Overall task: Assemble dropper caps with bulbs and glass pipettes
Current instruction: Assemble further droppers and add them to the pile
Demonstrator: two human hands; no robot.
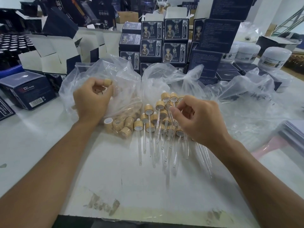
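Two hands [92,97] [197,119], unreadable box labels [151,30]

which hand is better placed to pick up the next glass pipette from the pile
Right. The right hand hovers directly over the pile of glass pipettes, fingertips already at one. The left hand is off by the plastic bag, busy holding a bamboo cap.

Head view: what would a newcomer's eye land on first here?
The heap of assembled droppers at centre, bamboo-coloured caps with glass pipettes fanning toward the viewer on the white table. The left hand holds a bare cap over a clear plastic bag; the right hand pinches a pipette. Dark blue boxes are stacked behind.
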